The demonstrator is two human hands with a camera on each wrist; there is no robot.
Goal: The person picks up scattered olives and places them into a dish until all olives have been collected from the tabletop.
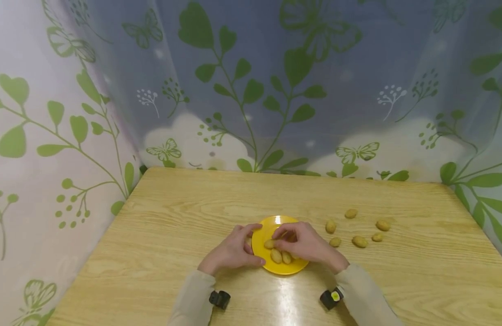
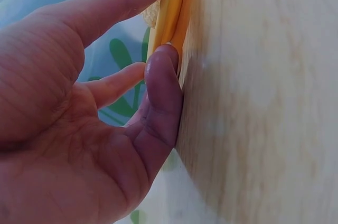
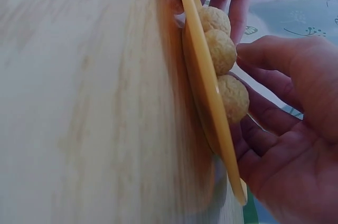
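A yellow plate (image 1: pixel 284 270) lies on the wooden table, with several small yellow-brown potatoes on it. My left hand (image 1: pixel 235 251) grips the plate's left edge, its thumb on the rim and its fingers round the side. In the left wrist view, the thumb (image 2: pixel 113 5) and curled fingers hold that rim. Over the plate, my right hand (image 1: pixel 306 244) has curled fingers, and its thumb and forefinger pinch a potato (image 1: pixel 269 243). Just in front are two more potatoes, one of them whole in sight (image 1: pixel 276 256). The right wrist view shows wrinkled potatoes (image 3: pixel 233 99) beside the right fingers.
Right of the plate, several loose potatoes lie scattered on the table (image 1: pixel 185 199), among them a larger one (image 1: pixel 359 242) and one farther back (image 1: pixel 350 213). A curtain (image 1: pixel 259 127) with leaf and butterfly prints hangs behind the table and along its sides.
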